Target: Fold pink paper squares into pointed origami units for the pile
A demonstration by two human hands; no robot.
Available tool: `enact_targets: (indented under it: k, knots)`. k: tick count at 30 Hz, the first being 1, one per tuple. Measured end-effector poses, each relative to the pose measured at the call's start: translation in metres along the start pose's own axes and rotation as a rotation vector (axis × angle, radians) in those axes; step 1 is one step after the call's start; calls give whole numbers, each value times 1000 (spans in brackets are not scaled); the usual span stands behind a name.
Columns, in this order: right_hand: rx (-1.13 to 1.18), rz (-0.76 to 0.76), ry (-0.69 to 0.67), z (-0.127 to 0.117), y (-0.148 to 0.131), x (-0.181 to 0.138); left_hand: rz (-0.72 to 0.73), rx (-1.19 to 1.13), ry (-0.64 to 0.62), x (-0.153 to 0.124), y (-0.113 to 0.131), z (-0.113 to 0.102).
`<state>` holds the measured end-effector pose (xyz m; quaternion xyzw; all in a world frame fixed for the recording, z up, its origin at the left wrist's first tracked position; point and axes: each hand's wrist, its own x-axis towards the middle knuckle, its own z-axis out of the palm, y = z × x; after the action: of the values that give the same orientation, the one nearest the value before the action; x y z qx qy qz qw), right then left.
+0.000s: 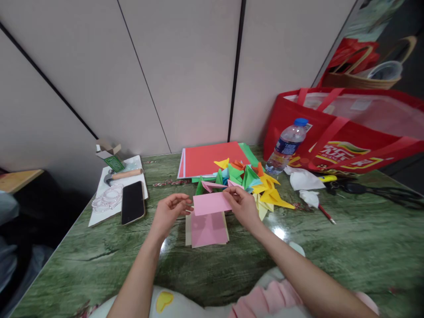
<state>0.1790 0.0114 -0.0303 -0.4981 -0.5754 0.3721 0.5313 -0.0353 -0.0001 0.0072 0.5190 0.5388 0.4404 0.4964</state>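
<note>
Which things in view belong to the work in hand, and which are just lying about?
Work in hand:
pink sheet, pinched by the right hand, left hand beside it
pink paper below
probably the folded pieces and red sheet

Apparently lying about:
phone
hammer
box
beads
bottle
bag
pencil

The left forearm point(141, 270) and right forearm point(300, 274) are slanting forward and inward, bare, the left hand point(172, 211) hovering with its fingers loosely bent while the right hand point(244, 206), apart from it, is pinching between thumb and fingertips.
</note>
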Motion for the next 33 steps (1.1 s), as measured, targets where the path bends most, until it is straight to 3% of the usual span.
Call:
enact_targets:
  k: [5, 13, 18, 24, 28, 33]
  knots:
    - [51, 42, -12, 3, 2, -1, -75, -142, -212, -5, 6, 4]
    - [115, 88, -43, 4, 1, -2, -143, -272, -323, -7, 7, 1]
    - [113, 88, -38, 3, -1, -2, -146, -214, -292, -5, 5, 1]
    - [111, 94, -86, 5, -6, -4, -32, -143, -210, -4, 3, 2]
    - [168, 177, -114, 6, -8, -5, 11, -163, -281, -6, 6, 1]
    - [175, 155, -92, 6, -7, -4, -44, -176, -350, -8, 10, 2]
